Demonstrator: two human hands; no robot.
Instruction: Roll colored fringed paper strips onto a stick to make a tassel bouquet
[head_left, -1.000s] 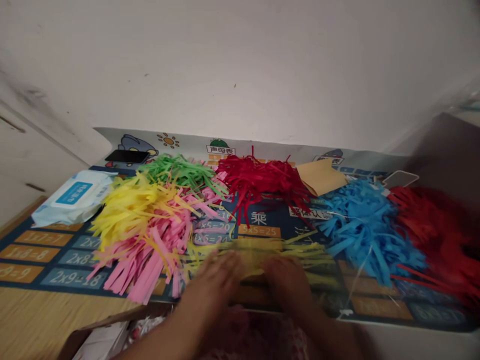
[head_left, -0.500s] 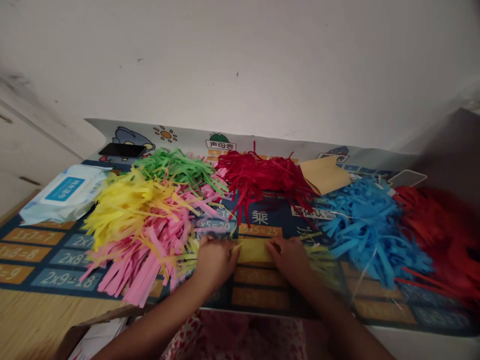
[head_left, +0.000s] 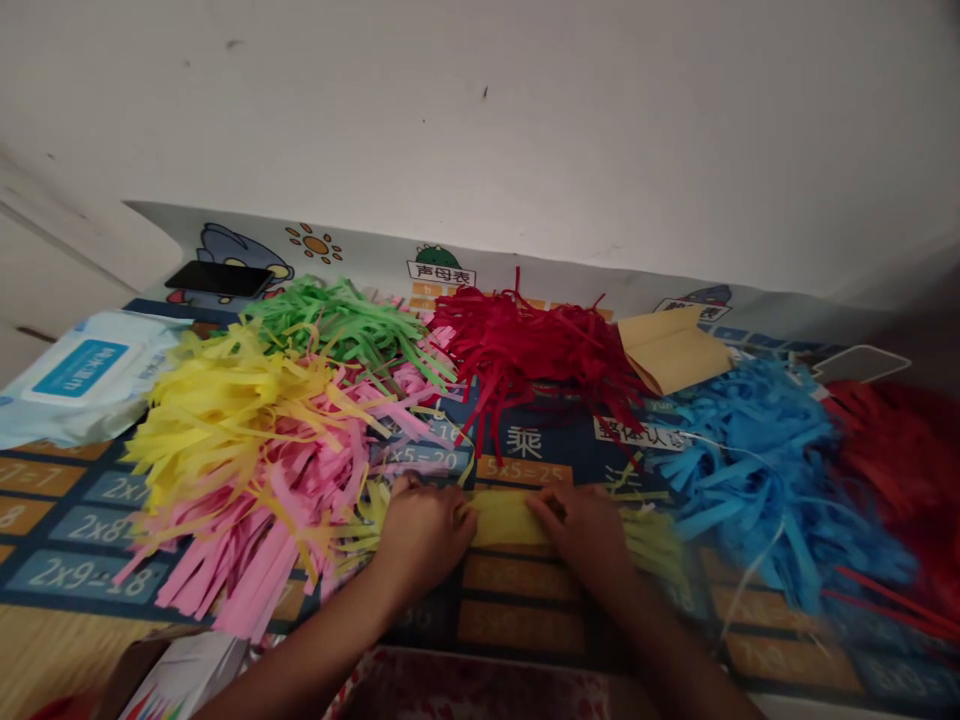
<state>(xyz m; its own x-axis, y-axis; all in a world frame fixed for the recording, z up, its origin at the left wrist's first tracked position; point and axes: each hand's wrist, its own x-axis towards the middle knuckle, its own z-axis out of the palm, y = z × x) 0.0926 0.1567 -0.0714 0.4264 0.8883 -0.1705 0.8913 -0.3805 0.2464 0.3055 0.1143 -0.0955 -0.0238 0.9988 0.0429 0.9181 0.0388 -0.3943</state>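
Observation:
A strip of yellow crepe-like paper (head_left: 510,518) with fringed ends lies flat over the mat between my hands. My left hand (head_left: 429,525) is closed on its left part, and my right hand (head_left: 581,522) pinches its right part. Pale yellow fringes stick out past both hands. To the left are bundles of yellow fringe (head_left: 217,400), pink fringe (head_left: 255,530) and green fringe (head_left: 337,320). Dark red fringe (head_left: 532,345) lies behind my hands. Blue fringe (head_left: 765,470) and brighter red fringe (head_left: 900,480) sit to the right.
A pack of wipes (head_left: 82,370) rests at the left edge, with a dark phone (head_left: 221,279) behind it. A tan paper piece (head_left: 671,350) lies at the back right. The printed mat (head_left: 90,575) covers the table up to the wall. Below the front edge is a white box (head_left: 184,675).
The view has moved closer and tilted slightly, so things at both sides sit further out. Both hands keep hold of the yellow paper strip in nearly the same pose.

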